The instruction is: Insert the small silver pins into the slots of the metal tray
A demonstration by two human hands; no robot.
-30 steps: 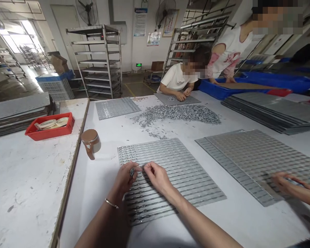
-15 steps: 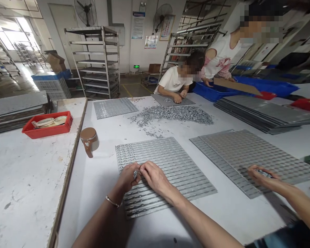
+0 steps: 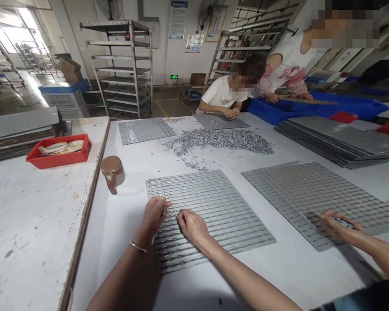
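A ribbed metal tray (image 3: 214,203) lies on the white table in front of me, its near rows filled with small metal parts. My left hand (image 3: 154,214) rests curled at the tray's left edge, fingers closed round small parts I can barely make out. My right hand (image 3: 190,225) sits just to its right, fingertips pinched down on a tray row. A heap of loose small metal parts (image 3: 220,140) lies farther back on the table.
A brown mug (image 3: 113,172) stands left of the tray. A co-worker's hand (image 3: 335,224) works a second tray (image 3: 317,194) at the right. Two more people sit at the far end by a blue bin (image 3: 311,110). A red tray (image 3: 56,151) sits on the left table.
My right hand has moved down and pressed onto a tray row, apart from my left hand. The co-worker's hand at the right has shifted along their tray.
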